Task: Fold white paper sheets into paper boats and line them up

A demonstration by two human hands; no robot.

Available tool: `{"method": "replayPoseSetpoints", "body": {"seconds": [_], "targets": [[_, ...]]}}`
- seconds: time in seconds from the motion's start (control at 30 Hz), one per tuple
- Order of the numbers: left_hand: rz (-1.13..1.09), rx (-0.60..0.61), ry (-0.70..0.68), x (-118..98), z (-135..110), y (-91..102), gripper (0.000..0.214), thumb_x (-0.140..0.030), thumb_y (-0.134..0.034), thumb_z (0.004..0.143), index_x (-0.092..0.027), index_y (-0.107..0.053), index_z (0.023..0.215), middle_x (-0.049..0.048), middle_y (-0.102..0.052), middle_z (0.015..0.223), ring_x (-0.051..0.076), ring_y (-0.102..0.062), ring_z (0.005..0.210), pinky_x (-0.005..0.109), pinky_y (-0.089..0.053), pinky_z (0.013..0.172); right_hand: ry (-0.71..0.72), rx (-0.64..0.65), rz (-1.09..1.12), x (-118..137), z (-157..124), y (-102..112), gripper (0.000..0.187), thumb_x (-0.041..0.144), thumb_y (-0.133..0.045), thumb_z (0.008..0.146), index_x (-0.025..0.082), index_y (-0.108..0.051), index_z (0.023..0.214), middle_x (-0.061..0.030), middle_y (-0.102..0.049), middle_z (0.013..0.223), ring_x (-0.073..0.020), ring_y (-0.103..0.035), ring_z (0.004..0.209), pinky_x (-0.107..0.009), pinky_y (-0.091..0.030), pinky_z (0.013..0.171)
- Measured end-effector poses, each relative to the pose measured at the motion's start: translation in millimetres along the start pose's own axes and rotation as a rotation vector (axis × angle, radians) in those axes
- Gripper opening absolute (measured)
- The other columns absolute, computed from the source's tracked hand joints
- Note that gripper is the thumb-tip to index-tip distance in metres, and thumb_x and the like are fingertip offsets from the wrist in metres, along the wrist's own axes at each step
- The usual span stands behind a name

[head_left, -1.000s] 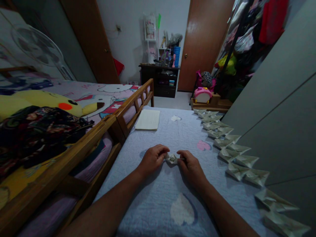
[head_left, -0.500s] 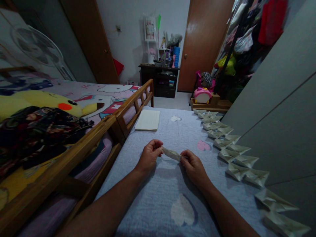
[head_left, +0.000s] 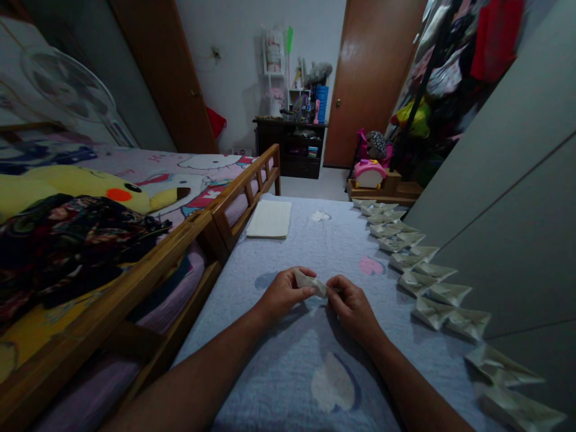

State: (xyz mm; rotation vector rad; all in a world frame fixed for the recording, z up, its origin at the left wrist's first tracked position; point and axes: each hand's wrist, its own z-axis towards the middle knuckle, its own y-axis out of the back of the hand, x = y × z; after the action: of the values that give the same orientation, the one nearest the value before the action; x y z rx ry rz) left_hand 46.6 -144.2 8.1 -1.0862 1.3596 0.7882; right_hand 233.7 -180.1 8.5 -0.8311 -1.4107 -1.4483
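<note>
A small piece of folded off-white paper (head_left: 317, 284) is held between my two hands, just above the blue quilted bedspread (head_left: 310, 336). My left hand (head_left: 287, 294) grips its left part, thumb in front and fingers behind. At its right tip, my right hand (head_left: 348, 298) pinches the paper between thumb and fingers. Part of the paper is hidden by the fingers. Along the right side of the bed stand several folded paper boats (head_left: 432, 312) in a double row. A stack of lined paper sheets (head_left: 270, 219) lies flat beyond my left hand.
A wooden bed rail (head_left: 198, 231) runs along the left, with a yellow plush toy (head_left: 90, 183) and dark patterned cloth (head_left: 81, 240) behind it. A pale cabinet (head_left: 508, 198) borders the right. A dark cupboard (head_left: 288, 144) stands at the back.
My left hand has moved slightly right and nearer, shifting its grip along the paper toward my right hand. The paper now shows a wider folded face. My right hand stays nearly in place.
</note>
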Motion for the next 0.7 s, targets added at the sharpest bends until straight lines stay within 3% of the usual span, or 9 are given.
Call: {"method": "replayPoseSetpoints", "body": {"seconds": [0.17, 0.37, 0.57, 0.7], "targets": [[-0.058, -0.052, -0.016, -4.6, -1.0, -1.6, 0.025, -0.030, -0.081, 0.064, -0.014, -0.068, 0.077, 0.0005, -0.063, 0.067, 0.013, -0.056, 0.063, 0.025, -0.042, 0.062, 0.033, 0.041, -0.024, 1.8, -1.0, -1.7, 0.010, 0.026, -0.052, 0.085, 0.020, -0.054, 0.077, 0.0040, -0.050, 0.063, -0.0116, -0.045, 0.058, -0.022, -0.034, 0.053], [-0.011, 0.011, -0.021, -0.1, -0.8, -2.1, 0.027, -0.033, -0.082, 0.065, -0.013, -0.069, 0.079, -0.0004, -0.062, 0.065, 0.011, -0.053, 0.059, 0.023, -0.039, 0.059, 0.041, 0.064, -0.071, 2.5, 0.2, -3.9, 0.010, 0.028, -0.059, 0.083, 0.019, -0.059, 0.088, 0.0012, -0.058, 0.076, -0.0132, -0.052, 0.067, -0.023, -0.039, 0.060], [0.069, 0.040, -0.046, -5.6, -2.2, -0.3, 0.028, -0.037, -0.078, 0.069, -0.014, -0.071, 0.082, -0.0002, -0.061, 0.066, 0.011, -0.051, 0.060, 0.024, -0.039, 0.060, 0.028, 0.101, -0.077, 2.3, 1.2, -1.1, 0.017, 0.031, -0.055, 0.087, 0.019, -0.061, 0.077, 0.0021, -0.057, 0.068, -0.0128, -0.049, 0.064, -0.024, -0.038, 0.060], [0.086, -0.016, -0.041, -8.6, -1.2, 2.0, 0.025, -0.037, -0.074, 0.072, -0.013, -0.070, 0.071, 0.0012, -0.061, 0.064, 0.012, -0.052, 0.061, 0.024, -0.039, 0.060, 0.027, 0.108, -0.056, 2.3, 0.1, 0.3, 0.015, 0.030, -0.055, 0.086, 0.019, -0.059, 0.077, 0.0032, -0.054, 0.066, -0.0120, -0.047, 0.060, -0.024, -0.036, 0.057]]}}
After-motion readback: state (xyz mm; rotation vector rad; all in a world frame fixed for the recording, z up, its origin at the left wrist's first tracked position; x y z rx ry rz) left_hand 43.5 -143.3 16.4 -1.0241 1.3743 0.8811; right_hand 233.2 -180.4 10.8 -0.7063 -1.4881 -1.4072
